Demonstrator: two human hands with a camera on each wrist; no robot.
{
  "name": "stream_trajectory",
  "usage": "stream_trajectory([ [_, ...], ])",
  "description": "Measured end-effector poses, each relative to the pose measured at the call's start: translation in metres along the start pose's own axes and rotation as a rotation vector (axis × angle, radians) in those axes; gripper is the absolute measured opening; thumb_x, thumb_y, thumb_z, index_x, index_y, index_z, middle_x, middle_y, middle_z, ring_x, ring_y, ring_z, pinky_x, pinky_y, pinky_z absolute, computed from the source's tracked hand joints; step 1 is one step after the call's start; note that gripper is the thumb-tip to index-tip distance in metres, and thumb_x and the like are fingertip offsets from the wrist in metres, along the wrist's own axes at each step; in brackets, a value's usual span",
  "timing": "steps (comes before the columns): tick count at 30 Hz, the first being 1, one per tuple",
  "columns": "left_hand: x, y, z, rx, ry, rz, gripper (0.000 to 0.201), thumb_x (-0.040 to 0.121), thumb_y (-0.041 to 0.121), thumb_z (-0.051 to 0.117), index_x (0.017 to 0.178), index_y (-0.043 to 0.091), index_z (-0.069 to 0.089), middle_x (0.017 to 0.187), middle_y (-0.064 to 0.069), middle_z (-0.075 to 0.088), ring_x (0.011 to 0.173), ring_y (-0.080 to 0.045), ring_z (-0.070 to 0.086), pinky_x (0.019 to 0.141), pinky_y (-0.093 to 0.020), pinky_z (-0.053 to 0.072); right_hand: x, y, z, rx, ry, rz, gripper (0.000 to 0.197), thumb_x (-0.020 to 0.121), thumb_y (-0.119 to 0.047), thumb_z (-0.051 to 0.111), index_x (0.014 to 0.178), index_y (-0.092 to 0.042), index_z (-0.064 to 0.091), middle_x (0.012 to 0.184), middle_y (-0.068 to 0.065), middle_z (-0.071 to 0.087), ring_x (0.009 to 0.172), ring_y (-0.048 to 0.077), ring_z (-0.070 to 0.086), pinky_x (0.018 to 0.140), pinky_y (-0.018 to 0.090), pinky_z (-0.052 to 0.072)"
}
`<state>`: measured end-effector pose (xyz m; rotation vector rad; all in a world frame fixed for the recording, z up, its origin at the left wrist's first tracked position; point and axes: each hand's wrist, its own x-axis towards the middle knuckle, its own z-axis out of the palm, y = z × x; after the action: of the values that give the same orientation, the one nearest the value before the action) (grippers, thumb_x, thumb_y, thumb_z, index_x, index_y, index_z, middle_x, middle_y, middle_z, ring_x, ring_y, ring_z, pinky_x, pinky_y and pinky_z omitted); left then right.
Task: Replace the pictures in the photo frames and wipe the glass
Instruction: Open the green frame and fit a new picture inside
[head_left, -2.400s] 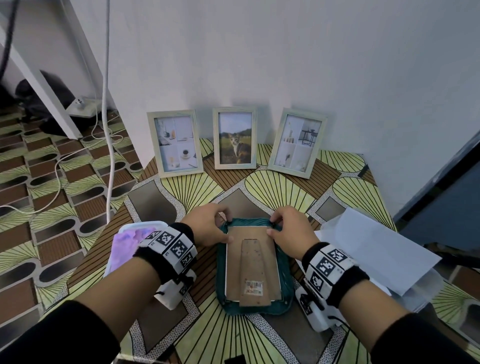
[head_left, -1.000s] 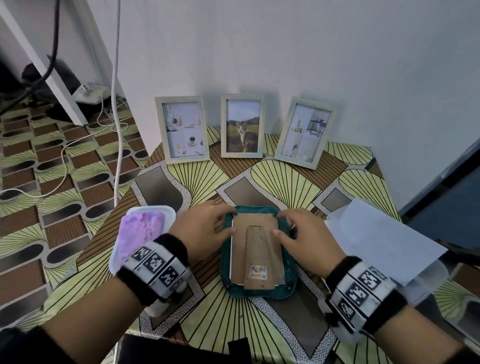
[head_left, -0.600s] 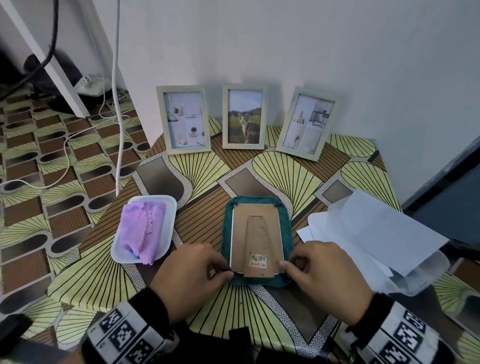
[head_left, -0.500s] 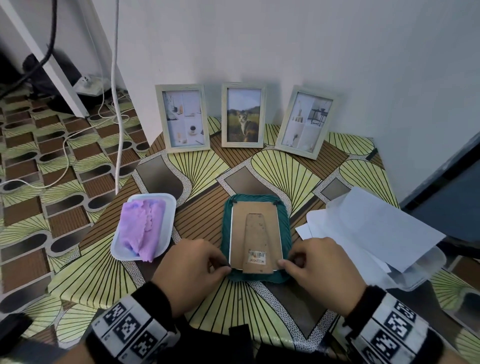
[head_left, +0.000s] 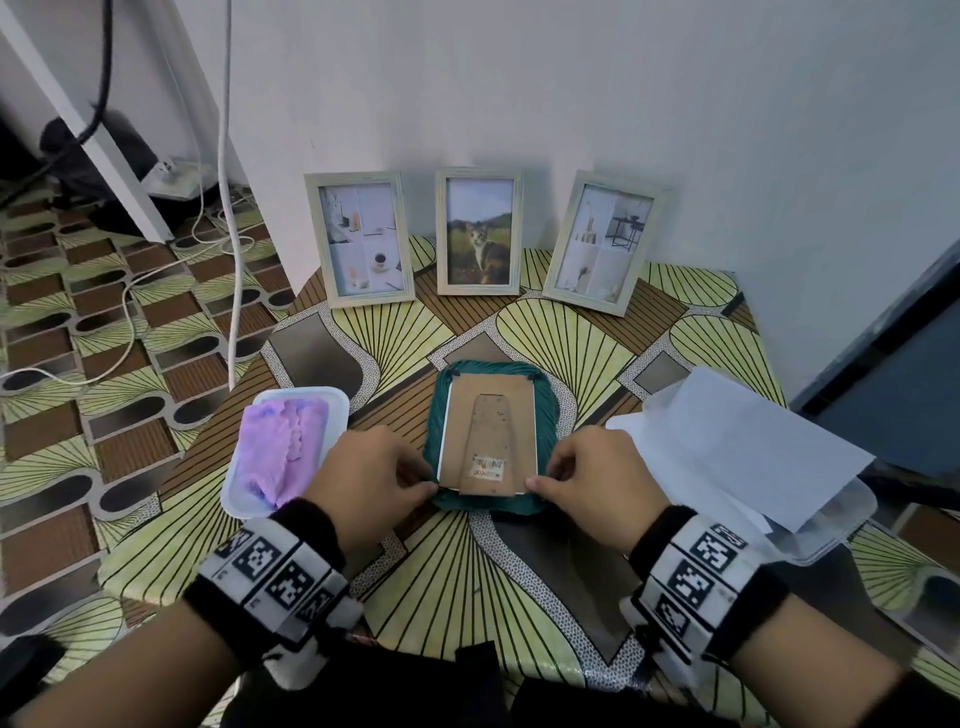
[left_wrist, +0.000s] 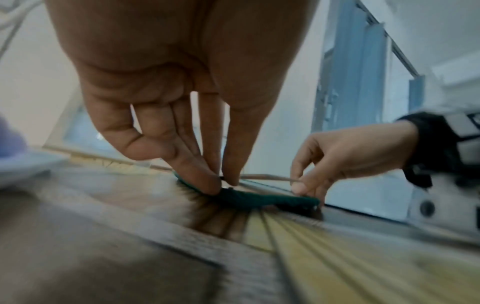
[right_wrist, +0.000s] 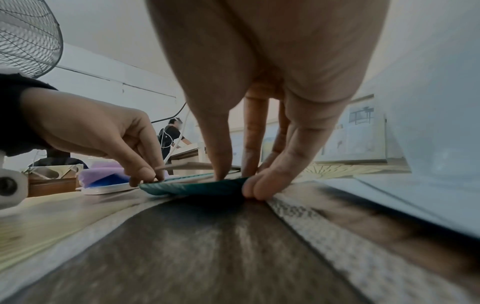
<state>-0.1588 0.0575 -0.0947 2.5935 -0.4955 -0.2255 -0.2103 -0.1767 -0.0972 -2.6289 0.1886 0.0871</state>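
Note:
A photo frame (head_left: 460, 415) lies face down on a teal cloth (head_left: 546, 410) in the middle of the table, its brown backing board and stand flap (head_left: 488, 441) facing up. My left hand (head_left: 434, 486) pinches the frame's near-left corner; the left wrist view shows thumb and fingers (left_wrist: 205, 181) closed at the cloth's edge (left_wrist: 259, 199). My right hand (head_left: 535, 483) holds the near-right corner. Its thumb tip (right_wrist: 221, 174) presses on the frame and its curled fingers touch the cloth's edge (right_wrist: 187, 188).
Three framed pictures (head_left: 480, 234) stand against the back wall. A white tray (head_left: 236, 493) with a purple cloth (head_left: 280, 447) sits left of the frame. White sheets (head_left: 737, 441) lie over a clear container (head_left: 831, 530) at the right. Cables (head_left: 228, 208) hang past the table's left edge.
Both hands have moved from the frame's far corners to its near corners. Over the last half second they stay at those corners with little movement.

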Motion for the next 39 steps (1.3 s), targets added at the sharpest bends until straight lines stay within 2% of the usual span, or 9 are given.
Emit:
stream_trajectory([
  [4, 0.022, -0.003, -0.011, 0.049, -0.072, -0.002, 0.012, 0.079, 0.035, 0.079, 0.084, 0.024, 0.081, 0.076, 0.012, 0.074, 0.071, 0.000, 0.065, 0.072, -0.020, 0.053, 0.012, -0.006, 0.000, 0.023, -0.003, 0.019, 0.025, 0.079, -0.039, 0.079, 0.066, -0.019, 0.070, 0.069, -0.005, 0.063, 0.068, 0.010, 0.058, 0.058, 0.022, 0.040],
  [7, 0.030, 0.000, -0.012, 0.101, -0.064, -0.017, 0.013, 0.076, 0.038, 0.081, 0.078, 0.025, 0.080, 0.077, 0.013, 0.071, 0.074, -0.004, 0.064, 0.076, -0.025, 0.054, 0.018, -0.007, 0.000, 0.041, 0.001, 0.047, 0.027, 0.078, -0.038, 0.079, 0.064, -0.018, 0.070, 0.068, -0.004, 0.064, 0.067, 0.009, 0.057, 0.057, 0.021, 0.040],
  [13, 0.037, 0.001, -0.006, 0.049, -0.044, -0.079, 0.014, 0.073, 0.038, 0.082, 0.071, 0.024, 0.079, 0.067, 0.013, 0.070, 0.070, -0.004, 0.064, 0.067, -0.020, 0.046, 0.023, -0.008, -0.001, 0.037, 0.021, 0.094, 0.026, 0.076, -0.038, 0.080, 0.066, -0.017, 0.072, 0.070, -0.003, 0.065, 0.072, 0.013, 0.061, 0.064, 0.029, 0.052],
  [15, 0.037, 0.000, -0.004, 0.018, -0.051, -0.096, 0.013, 0.073, 0.037, 0.082, 0.070, 0.024, 0.079, 0.066, 0.013, 0.070, 0.070, -0.004, 0.064, 0.068, -0.021, 0.047, 0.024, -0.008, 0.000, 0.049, 0.023, 0.108, 0.028, 0.076, -0.039, 0.080, 0.062, -0.018, 0.068, 0.068, -0.003, 0.064, 0.070, 0.012, 0.060, 0.061, 0.028, 0.050],
  [20, 0.037, -0.002, -0.002, -0.019, -0.053, -0.121, 0.012, 0.074, 0.036, 0.082, 0.071, 0.025, 0.079, 0.068, 0.013, 0.070, 0.072, -0.003, 0.064, 0.071, -0.022, 0.051, 0.025, -0.009, 0.001, 0.069, 0.024, 0.127, 0.036, 0.074, -0.041, 0.082, 0.055, -0.020, 0.060, 0.064, -0.004, 0.061, 0.064, 0.008, 0.056, 0.050, 0.021, 0.037],
  [25, 0.035, -0.003, 0.000, -0.050, -0.071, -0.152, 0.014, 0.072, 0.034, 0.084, 0.064, 0.026, 0.077, 0.064, 0.012, 0.070, 0.068, -0.004, 0.065, 0.067, -0.023, 0.051, 0.028, -0.008, 0.001, 0.062, 0.004, 0.119, 0.035, 0.072, -0.039, 0.084, 0.055, -0.017, 0.062, 0.062, -0.004, 0.061, 0.064, 0.011, 0.058, 0.054, 0.025, 0.045],
  [31, 0.028, -0.006, 0.005, -0.103, -0.076, -0.168, 0.023, 0.071, 0.032, 0.085, 0.053, 0.031, 0.070, 0.057, 0.016, 0.067, 0.061, 0.001, 0.062, 0.057, -0.015, 0.042, 0.028, -0.007, 0.003, 0.049, 0.006, 0.100, 0.035, 0.072, -0.041, 0.084, 0.059, -0.013, 0.067, 0.062, -0.003, 0.062, 0.065, 0.012, 0.059, 0.062, 0.032, 0.053],
  [36, 0.024, -0.003, 0.009, -0.107, -0.043, -0.125, 0.011, 0.076, 0.028, 0.082, 0.066, 0.030, 0.075, 0.064, 0.019, 0.065, 0.068, -0.003, 0.062, 0.062, -0.017, 0.045, 0.027, -0.008, 0.001, 0.071, -0.009, 0.110, 0.034, 0.072, -0.039, 0.084, 0.059, -0.014, 0.065, 0.064, -0.002, 0.063, 0.066, 0.014, 0.060, 0.061, 0.031, 0.051],
  [39, 0.018, -0.003, 0.008, -0.007, -0.017, -0.116, 0.008, 0.078, 0.039, 0.078, 0.073, 0.033, 0.076, 0.069, 0.019, 0.068, 0.073, -0.003, 0.064, 0.071, -0.025, 0.054, 0.026, -0.007, 0.001, 0.080, 0.002, 0.115, 0.034, 0.072, -0.039, 0.084, 0.059, -0.014, 0.065, 0.063, -0.003, 0.062, 0.066, 0.013, 0.059, 0.059, 0.029, 0.048],
])
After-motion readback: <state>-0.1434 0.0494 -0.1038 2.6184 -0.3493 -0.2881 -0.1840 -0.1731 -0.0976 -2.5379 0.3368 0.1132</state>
